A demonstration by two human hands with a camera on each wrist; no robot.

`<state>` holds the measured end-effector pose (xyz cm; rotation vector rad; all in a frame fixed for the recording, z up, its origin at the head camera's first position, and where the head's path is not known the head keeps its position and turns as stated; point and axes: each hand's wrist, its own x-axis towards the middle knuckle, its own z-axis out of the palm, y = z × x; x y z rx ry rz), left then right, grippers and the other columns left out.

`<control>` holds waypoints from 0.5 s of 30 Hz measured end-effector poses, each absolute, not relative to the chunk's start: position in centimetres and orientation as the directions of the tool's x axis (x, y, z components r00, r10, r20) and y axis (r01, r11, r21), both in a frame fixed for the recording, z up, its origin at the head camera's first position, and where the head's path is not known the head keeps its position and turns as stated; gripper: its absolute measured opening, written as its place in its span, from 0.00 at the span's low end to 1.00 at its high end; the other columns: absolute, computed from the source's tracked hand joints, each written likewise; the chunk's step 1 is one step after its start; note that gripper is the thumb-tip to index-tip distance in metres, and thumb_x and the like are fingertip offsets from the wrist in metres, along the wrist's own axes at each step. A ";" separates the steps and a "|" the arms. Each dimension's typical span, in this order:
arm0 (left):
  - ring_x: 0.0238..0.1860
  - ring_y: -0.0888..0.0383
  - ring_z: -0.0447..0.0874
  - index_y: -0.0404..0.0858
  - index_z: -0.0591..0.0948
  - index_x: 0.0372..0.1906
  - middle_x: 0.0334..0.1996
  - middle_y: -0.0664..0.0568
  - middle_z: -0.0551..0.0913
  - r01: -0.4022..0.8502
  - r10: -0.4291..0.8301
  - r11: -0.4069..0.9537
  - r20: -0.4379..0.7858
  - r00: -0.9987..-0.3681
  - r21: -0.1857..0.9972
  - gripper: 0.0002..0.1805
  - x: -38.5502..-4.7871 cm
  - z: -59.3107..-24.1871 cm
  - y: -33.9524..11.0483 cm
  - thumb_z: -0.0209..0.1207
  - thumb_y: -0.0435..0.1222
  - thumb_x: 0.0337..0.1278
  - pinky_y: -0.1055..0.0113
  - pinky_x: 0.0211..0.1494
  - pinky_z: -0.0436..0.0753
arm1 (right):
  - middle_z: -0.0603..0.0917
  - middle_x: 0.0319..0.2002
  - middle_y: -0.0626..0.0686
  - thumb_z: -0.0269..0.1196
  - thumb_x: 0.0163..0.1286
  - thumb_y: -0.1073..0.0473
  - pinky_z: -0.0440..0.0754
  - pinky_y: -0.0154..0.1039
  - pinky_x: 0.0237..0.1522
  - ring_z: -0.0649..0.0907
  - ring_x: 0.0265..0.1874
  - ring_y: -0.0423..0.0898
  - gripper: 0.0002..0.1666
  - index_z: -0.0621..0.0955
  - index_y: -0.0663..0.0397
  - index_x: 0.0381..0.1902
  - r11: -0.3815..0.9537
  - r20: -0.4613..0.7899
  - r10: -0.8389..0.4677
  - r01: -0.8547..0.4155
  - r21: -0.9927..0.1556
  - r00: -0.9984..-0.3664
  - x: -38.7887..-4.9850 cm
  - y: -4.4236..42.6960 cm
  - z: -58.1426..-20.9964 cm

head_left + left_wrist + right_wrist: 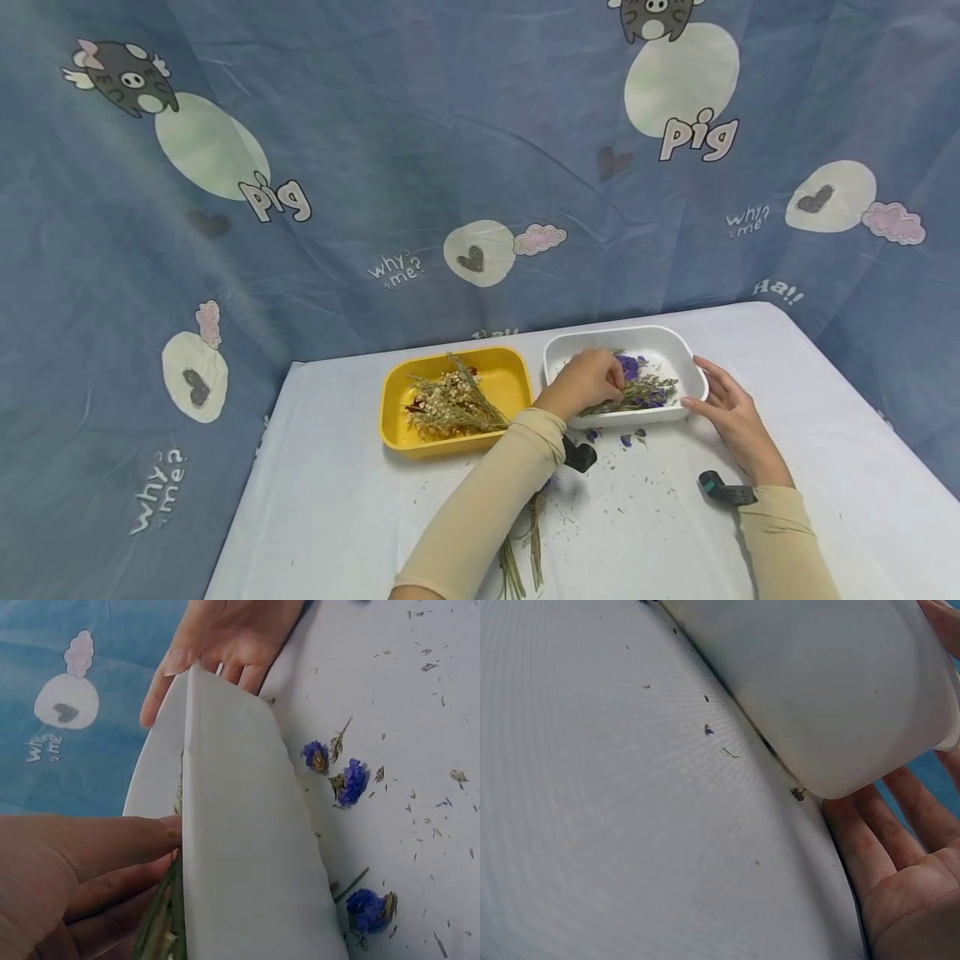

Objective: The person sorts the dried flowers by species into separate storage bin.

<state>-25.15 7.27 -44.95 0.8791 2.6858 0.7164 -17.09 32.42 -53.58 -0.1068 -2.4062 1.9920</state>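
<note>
My left hand (588,379) reaches into the white tray (663,337) and pinches the stems of a bunch of dried purple flowers (645,392). In the left wrist view, green stems (161,922) show under the fingers, beside the tray's near wall. At the tray's right end, my right hand (731,408) holds the corner, with the thumb near the front rim and the fingers along the outer side. The right wrist view shows these fingers (862,840) against the tray's outer wall. Part of the bunch is hidden behind the left hand.
A yellow tray (393,417) with cream dried flowers (446,404) stands left of the white one. Loose purple flower heads (352,784) and crumbs lie in front of the white tray. More stems (510,567) lie under the left forearm. A blue printed cloth (360,167) hangs behind the table.
</note>
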 end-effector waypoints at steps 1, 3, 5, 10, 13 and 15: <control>0.30 0.67 0.81 0.46 0.88 0.31 0.31 0.60 0.89 0.498 0.605 0.698 -0.052 -0.794 0.514 0.05 -25.2 -45.0 7.4 0.75 0.36 0.56 0.78 0.38 0.80 | 0.54 0.83 0.59 0.68 0.72 0.57 0.74 0.18 0.64 0.65 0.79 0.46 0.50 0.56 0.34 0.83 0.189 -0.033 0.064 0.045 -0.981 -0.997 -17.1 32.4 -53.6; 0.30 0.68 0.81 0.46 0.88 0.31 0.31 0.60 0.89 0.508 0.610 0.692 -0.040 -0.791 0.513 0.05 -25.1 -45.2 7.6 0.75 0.36 0.56 0.78 0.38 0.80 | 0.54 0.83 0.60 0.68 0.72 0.57 0.73 0.19 0.65 0.64 0.80 0.48 0.50 0.56 0.34 0.83 0.189 -0.034 0.065 0.046 -0.981 -0.997 -17.0 32.4 -53.5; 0.30 0.68 0.80 0.46 0.88 0.31 0.32 0.60 0.89 0.511 0.612 0.693 -0.040 -0.790 0.509 0.05 -25.1 -45.3 7.8 0.74 0.36 0.57 0.78 0.37 0.79 | 0.53 0.83 0.60 0.68 0.72 0.58 0.73 0.20 0.66 0.63 0.81 0.50 0.50 0.55 0.35 0.84 0.182 -0.034 0.064 0.046 -0.982 -0.997 -17.0 32.4 -53.5; 0.29 0.67 0.78 0.47 0.88 0.30 0.31 0.62 0.87 0.508 0.606 0.717 -0.066 -0.793 0.478 0.05 -24.9 -45.5 8.0 0.73 0.37 0.58 0.77 0.34 0.76 | 0.53 0.83 0.61 0.68 0.72 0.59 0.74 0.19 0.65 0.65 0.80 0.48 0.51 0.55 0.37 0.84 0.160 -0.022 0.059 0.031 -0.987 -0.998 -16.9 32.4 -53.6; 0.30 0.67 0.79 0.48 0.88 0.31 0.32 0.62 0.88 0.506 0.589 0.737 -0.057 -0.806 0.448 0.05 -25.0 -45.7 7.9 0.73 0.39 0.59 0.76 0.36 0.78 | 0.53 0.83 0.61 0.68 0.72 0.59 0.74 0.18 0.64 0.65 0.79 0.46 0.50 0.56 0.37 0.84 0.155 -0.018 0.057 0.027 -0.988 -0.998 -16.9 32.4 -53.5; 0.31 0.67 0.80 0.49 0.88 0.31 0.33 0.63 0.88 0.506 0.575 0.749 -0.040 -0.817 0.428 0.05 -25.1 -45.7 7.8 0.73 0.41 0.59 0.76 0.37 0.79 | 0.53 0.83 0.62 0.68 0.72 0.59 0.74 0.17 0.63 0.68 0.77 0.41 0.50 0.56 0.37 0.84 0.154 -0.014 0.055 0.022 -0.988 -0.998 -17.0 32.4 -53.5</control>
